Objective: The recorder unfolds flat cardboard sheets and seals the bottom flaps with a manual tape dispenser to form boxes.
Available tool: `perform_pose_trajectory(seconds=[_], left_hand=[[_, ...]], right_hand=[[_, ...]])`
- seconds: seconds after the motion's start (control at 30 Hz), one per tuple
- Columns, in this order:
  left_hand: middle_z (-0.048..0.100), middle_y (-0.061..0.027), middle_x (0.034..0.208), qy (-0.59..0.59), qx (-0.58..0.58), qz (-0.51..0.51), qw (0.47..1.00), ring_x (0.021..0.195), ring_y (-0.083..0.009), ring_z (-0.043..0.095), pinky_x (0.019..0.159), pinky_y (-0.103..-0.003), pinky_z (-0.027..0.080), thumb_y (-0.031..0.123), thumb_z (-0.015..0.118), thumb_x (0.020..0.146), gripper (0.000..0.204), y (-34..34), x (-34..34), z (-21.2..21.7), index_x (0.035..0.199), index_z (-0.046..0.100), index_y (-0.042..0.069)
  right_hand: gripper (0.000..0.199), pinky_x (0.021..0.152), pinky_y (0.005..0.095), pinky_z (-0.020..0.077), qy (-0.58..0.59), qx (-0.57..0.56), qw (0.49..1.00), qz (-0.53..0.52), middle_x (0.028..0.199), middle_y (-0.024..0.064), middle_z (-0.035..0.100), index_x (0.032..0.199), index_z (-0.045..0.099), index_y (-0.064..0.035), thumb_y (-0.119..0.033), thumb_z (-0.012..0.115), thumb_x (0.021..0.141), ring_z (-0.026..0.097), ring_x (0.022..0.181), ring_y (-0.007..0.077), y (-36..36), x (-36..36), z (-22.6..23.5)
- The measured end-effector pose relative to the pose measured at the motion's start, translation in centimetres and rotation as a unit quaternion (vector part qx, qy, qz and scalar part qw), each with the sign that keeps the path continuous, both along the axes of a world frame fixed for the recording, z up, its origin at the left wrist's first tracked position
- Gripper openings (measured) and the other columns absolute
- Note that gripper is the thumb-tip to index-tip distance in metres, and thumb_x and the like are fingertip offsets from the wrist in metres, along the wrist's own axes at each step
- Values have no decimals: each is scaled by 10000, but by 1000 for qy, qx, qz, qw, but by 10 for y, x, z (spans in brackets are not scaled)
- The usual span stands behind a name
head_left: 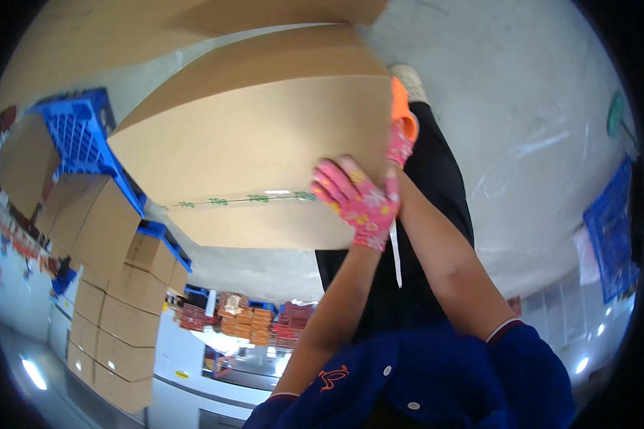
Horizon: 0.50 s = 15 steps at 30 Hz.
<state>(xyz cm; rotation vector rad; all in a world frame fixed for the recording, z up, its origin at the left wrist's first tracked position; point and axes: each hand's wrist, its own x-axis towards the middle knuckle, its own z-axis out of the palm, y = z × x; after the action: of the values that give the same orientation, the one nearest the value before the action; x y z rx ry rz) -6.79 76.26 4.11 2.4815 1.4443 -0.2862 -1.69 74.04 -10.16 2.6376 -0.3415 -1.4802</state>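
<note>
A large brown cardboard box point(250, 136) fills the middle of the view, with clear tape point(257, 198) bearing green print along its seam. My left hand point(358, 200), in a pink flowered glove, lies on the box near its right end, fingers stretched out and holding nothing. Just beyond it, at the box's right end, my right hand point(399, 146) wears a matching glove and is partly hidden. Its fingers are closed on an orange tape dispenser point(403, 107), half hidden behind the box edge. A thin white strip point(396, 257) hangs below my hands against dark trousers.
Stacked cartons point(118, 314) stand at the left, beside blue plastic crates point(79, 132). Another cardboard surface point(107, 43) crosses the top left. Orange and red crates point(250, 322) are piled in the background. A blue crate point(612, 229) stands far right on the grey floor.
</note>
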Motion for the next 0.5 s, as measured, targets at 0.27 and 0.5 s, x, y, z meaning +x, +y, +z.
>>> perform_pose_trajectory(seconds=[0.27,0.5], left_hand=[[188,-330,1430,-168,85,168,968,1351,-491,116,1055,-629,78,469,474,881,735,97,-46,6,1402,269,-7],[607,-304,1020,-108,-169,476,856,1067,-406,547,971,-432,366,617,229,907,810,342,-185,-30,1095,586,-85]], right_hand=[[562,867,428,462,59,144,983,-95,1160,167,590,1247,486,-53,-493,454,899,558,1096,298,48,13,-30],[531,858,409,483,58,279,931,-230,1192,129,581,1286,452,-60,-445,447,920,559,1100,272,31,21,19]])
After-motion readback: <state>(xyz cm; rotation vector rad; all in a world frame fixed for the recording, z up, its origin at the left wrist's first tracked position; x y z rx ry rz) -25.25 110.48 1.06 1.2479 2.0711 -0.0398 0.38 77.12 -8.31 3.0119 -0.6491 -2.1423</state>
